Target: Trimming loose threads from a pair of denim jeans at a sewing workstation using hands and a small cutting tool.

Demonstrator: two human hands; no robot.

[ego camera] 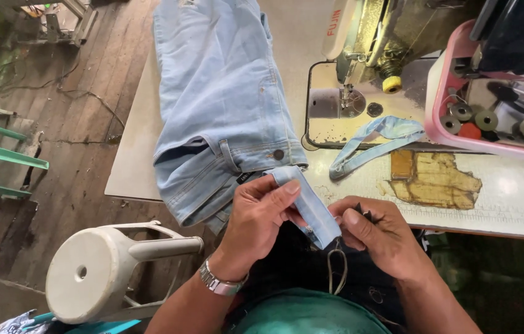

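A pair of light blue jeans (219, 93) lies across the sewing table, waistband toward me. My left hand (261, 216) pinches a folded strip of the waistband (309, 207) pulled off the table edge. My right hand (378, 234) grips the lower end of that strip, with a small dark tool barely showing between its fingers. A metal watch sits on my left wrist.
A sewing machine (361, 43) stands at the back of the table (509, 192), with a loose strip of blue denim (373, 142) beside it. A pink tray (444, 93) of bobbins is at the right. A white plastic stool (98, 266) stands on the wooden floor at my left.
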